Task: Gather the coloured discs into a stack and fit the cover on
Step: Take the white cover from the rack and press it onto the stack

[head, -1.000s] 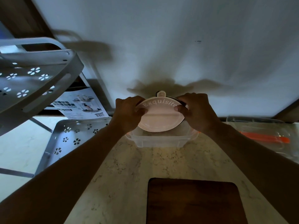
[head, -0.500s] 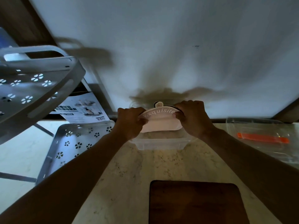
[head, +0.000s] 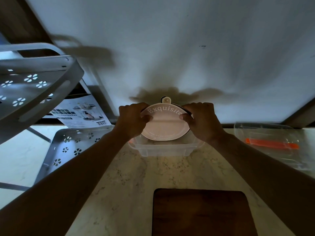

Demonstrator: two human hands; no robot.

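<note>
Discs (head: 165, 124) gripped by both hands over clear tub (head: 164, 149), rack (head: 71, 147) alongside.

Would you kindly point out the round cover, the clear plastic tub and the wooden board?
round cover (head: 164, 126): head view, middle of its pale face.
clear plastic tub (head: 163, 149): head view, near wall.
wooden board (head: 202, 213): head view, middle of its dark top.
</note>
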